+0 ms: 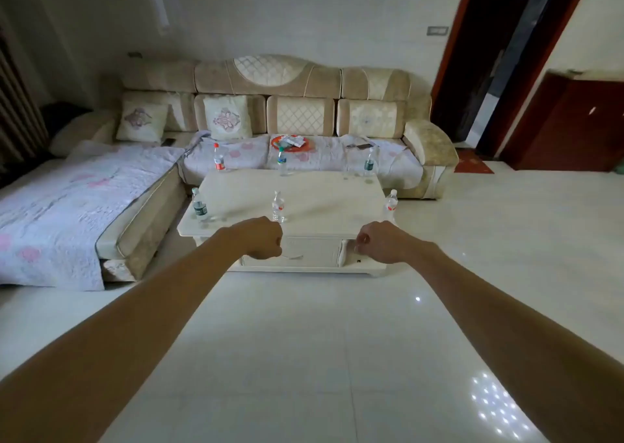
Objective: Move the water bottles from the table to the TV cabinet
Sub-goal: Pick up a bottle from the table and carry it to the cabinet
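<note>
Several clear water bottles stand upright on a cream coffee table [320, 199]. Along the near edge are a green-label bottle [199, 206], a red-label bottle [279, 207] and another red-label bottle [390, 204]. At the far edge stand a red-cap bottle [218, 158], a green-label bottle [282, 162] and a third bottle [369, 163]. My left hand [261, 238] and my right hand [380, 241] are stretched out in front of the table's near edge, both closed into fists and holding nothing. The TV cabinet is out of view.
A beige corner sofa [304, 105] with cushions and a quilted cover wraps behind and to the left of the table. An orange tray [293, 143] lies on its seat. A dark doorway [489, 64] and a red-brown cabinet [570, 121] stand at the right. Glossy white tiles cover the floor.
</note>
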A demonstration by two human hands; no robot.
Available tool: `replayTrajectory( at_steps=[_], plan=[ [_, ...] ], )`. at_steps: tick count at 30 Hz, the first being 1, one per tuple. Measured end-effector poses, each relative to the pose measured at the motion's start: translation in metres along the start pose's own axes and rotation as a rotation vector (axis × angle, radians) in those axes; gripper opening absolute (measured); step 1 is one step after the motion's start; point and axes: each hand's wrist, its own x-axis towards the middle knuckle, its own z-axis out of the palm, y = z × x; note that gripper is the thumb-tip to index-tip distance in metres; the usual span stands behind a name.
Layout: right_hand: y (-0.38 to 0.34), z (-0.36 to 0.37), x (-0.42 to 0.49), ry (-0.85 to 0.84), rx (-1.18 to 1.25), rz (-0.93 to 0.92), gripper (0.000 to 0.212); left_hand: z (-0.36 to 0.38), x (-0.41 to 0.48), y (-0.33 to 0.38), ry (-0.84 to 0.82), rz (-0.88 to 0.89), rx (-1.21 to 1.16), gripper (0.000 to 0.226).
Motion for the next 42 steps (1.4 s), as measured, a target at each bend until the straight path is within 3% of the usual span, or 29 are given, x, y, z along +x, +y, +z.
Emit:
replayTrajectory(
  at_steps=[13, 23, 34, 42],
  plan=[
    [0.035, -0.027, 0.080, 0.057, 0.048, 0.171, 0.026, -0.021, 0.145, -0.016, -0.063, 0.180, -0.030, 0.031],
    [0.131, -0.048, 0.120, 0.089, 0.103, 0.253, 0.027, -0.050, 0.241, 0.056, -0.065, 0.269, 0.027, 0.031],
    [0.267, -0.100, 0.183, 0.033, 0.137, 0.237, 0.030, -0.081, 0.349, 0.155, -0.106, 0.218, 0.015, 0.032],
    [0.321, -0.110, 0.251, -0.001, 0.179, 0.197, 0.031, -0.083, 0.424, 0.164, -0.174, 0.163, 0.007, 0.031]
  ],
)
